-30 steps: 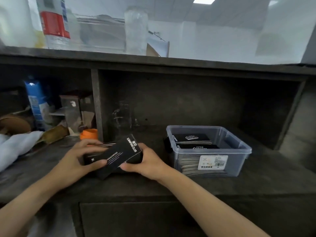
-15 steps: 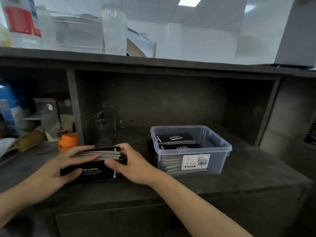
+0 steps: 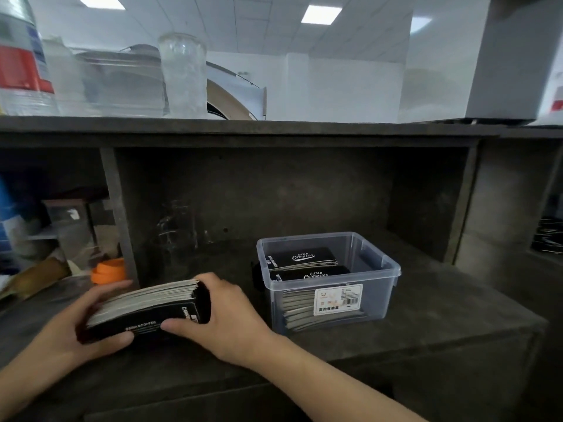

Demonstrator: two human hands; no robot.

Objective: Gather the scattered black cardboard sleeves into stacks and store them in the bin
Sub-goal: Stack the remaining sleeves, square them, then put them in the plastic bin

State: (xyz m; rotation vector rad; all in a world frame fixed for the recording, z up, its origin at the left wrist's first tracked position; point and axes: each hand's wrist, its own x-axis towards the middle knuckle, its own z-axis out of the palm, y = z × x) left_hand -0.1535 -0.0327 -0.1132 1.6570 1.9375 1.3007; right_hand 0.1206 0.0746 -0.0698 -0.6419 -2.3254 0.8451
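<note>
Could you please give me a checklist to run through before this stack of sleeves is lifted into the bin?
1. Grip at both ends: the left hand and the right hand hold the stack of sleeves between them: ok.
2. Stack squared up: its pale edges look fanned along the top: not ok.
3. Lid off the bin: its top is open: ok.
4. Room inside: space seems free to the right of the sleeves in the bin: ok.
5. Stray sleeves behind the hands: hidden: cannot tell.
</note>
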